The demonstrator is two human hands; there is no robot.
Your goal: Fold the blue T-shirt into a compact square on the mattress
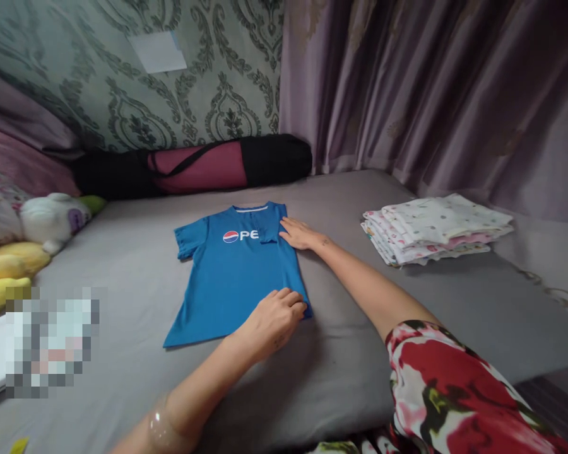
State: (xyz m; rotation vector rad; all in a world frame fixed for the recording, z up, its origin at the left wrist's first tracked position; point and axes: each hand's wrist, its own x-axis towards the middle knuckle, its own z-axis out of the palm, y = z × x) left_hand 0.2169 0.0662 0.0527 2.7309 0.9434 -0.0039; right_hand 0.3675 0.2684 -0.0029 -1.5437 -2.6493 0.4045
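- Left fingers (pixel 294 296) curl at your blue shirt (pixel 231 277) corner, pinch unclear; right fingers (pixel 293 226) lie lightly spread.
- Uneven tugging could dislodge the sleeve (pixel 267 227) (folded inward).

A home bedroom, it seems. Plush toys (pixel 54 217), purple curtains (pixel 341 82) and damask wallpaper (pixel 222 107) surround a grey-sheeted bed (pixel 360 328)

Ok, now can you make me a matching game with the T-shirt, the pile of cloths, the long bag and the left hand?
Things:
1. T-shirt
2. pile of cloths
3. long bag
4. left hand

Clues:
A. black and dark pink
B. at the T-shirt's bottom corner
C. blue, one sleeve folded over the front
D. white with little patterns

Pairs: 1-C, 2-D, 3-A, 4-B
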